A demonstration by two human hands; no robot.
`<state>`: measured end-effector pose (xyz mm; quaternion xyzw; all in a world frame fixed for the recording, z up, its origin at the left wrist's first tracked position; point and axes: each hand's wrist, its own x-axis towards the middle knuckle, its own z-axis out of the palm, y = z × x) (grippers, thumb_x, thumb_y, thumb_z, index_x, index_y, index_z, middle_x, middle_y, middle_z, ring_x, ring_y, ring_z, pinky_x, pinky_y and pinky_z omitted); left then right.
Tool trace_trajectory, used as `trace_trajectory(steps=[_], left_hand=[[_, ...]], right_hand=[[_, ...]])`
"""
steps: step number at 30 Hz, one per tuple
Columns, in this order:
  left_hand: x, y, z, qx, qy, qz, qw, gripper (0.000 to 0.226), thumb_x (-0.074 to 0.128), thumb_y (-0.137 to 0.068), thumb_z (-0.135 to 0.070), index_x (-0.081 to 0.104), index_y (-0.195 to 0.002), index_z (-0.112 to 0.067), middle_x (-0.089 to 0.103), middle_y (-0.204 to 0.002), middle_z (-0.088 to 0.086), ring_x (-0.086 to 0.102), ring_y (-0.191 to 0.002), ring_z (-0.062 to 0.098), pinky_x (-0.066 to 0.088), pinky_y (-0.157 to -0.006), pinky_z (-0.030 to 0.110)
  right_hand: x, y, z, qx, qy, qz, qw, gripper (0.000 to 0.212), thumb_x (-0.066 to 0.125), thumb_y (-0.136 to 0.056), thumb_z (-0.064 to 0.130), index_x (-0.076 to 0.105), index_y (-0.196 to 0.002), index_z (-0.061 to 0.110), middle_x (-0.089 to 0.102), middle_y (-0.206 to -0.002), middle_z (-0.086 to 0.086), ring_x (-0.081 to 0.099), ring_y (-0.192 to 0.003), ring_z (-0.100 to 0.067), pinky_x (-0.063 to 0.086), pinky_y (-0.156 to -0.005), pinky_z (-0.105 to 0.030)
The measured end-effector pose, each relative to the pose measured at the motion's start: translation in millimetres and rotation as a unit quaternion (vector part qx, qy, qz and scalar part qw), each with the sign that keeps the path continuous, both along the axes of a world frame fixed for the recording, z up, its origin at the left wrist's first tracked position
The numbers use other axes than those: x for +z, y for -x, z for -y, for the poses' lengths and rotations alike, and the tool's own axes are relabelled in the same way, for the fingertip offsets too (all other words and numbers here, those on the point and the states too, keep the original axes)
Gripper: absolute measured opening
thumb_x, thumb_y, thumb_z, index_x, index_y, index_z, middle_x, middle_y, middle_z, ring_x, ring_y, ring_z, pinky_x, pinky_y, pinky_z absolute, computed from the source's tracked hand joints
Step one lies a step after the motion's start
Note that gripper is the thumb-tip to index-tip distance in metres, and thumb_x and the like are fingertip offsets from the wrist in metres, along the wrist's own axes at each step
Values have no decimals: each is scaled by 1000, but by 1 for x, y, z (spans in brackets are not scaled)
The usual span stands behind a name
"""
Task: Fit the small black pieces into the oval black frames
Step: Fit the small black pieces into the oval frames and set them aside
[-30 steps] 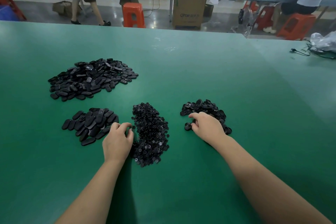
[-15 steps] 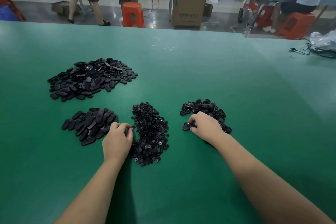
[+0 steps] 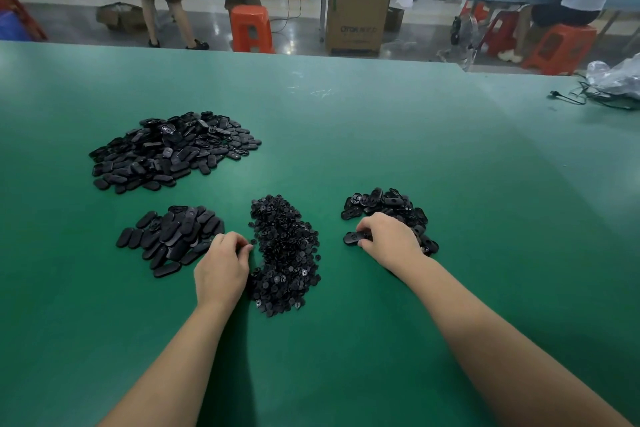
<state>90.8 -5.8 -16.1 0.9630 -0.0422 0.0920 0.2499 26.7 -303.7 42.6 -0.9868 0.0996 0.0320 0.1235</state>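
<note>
Green desk (image 3: 381, 135) carries four black heaps. Since a second ago, one oval frame (image 3: 353, 238) is drawn clear of the right heap (image 3: 384, 206), pinched by right hand (image 3: 389, 239). Left hand (image 3: 221, 265) fingers stay curled at the small-piece heap (image 3: 285, 253); contents cannot be told. Fitting is judged imminent.

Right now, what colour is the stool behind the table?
Orange-red, the stool shows clearly in the head view.

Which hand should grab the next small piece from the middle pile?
Left. The left hand has its fingertips at the edge of the small pieces pile, while the right hand is already pinching an oval frame.
</note>
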Motion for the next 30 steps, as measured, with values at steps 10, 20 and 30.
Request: trace_trajectory(steps=[10,20,30], left_hand=[[2,2,1,0,4,-3,1000,18,59,-101,-29,68,-114,-20,67,-107,-3,65,-89,19,50,-67,32],[2,3,0,4,7,3,1000,14,60,-101,-28,71,-97,-20,63,-93,-6,53,-74,11,40,-58,29],[4,4,-1,32,78,10,996,11,55,-103,-25,59,-94,-20,59,-69,-12,53,-57,8,33,-49,29]], right_hand=[[-7,9,-19,-79,-274,51,957,15,73,-89,14,62,-92,23,58,-77,8,49,-60,-7,41,-55,-19],[-20,31,-57,-189,-600,122,768,12,63,-99,13,69,-96,3,74,-87,-14,64,-59,-15,55,-56,-27],[-35,36,-54,-224,-585,155,764,17,62,-97,3,66,-112,11,71,-88,-10,67,-64,-9,59,-64,-25]])
